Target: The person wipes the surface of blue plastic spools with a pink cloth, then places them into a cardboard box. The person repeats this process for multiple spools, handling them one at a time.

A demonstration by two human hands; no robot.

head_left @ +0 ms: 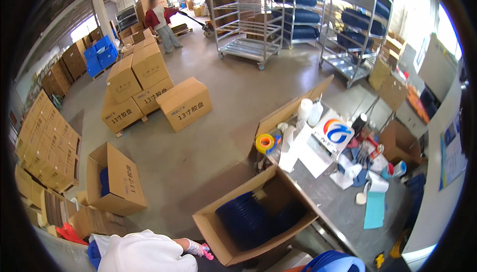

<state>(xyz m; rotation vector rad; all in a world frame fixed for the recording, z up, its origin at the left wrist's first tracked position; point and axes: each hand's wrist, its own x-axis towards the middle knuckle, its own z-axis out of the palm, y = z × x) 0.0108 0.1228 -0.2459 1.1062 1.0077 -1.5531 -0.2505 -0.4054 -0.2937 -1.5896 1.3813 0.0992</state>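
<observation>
My left arm, in a loose white sleeve (141, 253), comes in at the lower left. My left hand (201, 250), in a glove with a striped cuff and pink fingers, is beside the near left corner of an open cardboard box (212, 236). Its small fingers look apart, with nothing visible in them. Dark blue round plastic discs (243, 221) stand on edge in a row inside the box; a gap divides them from more discs at its right end. Brighter blue round rims (335, 263) show at the lower edge. My right hand is out of view.
A cluttered worktable (333, 210) stands at right, with tape rolls (266, 143), bottles and papers. Another open box (117, 185) holds blue discs. Closed cartons (139, 76) are stacked left. Beyond are wheeled racks (248, 48) and a person (159, 21) pulling a pallet jack (207, 27).
</observation>
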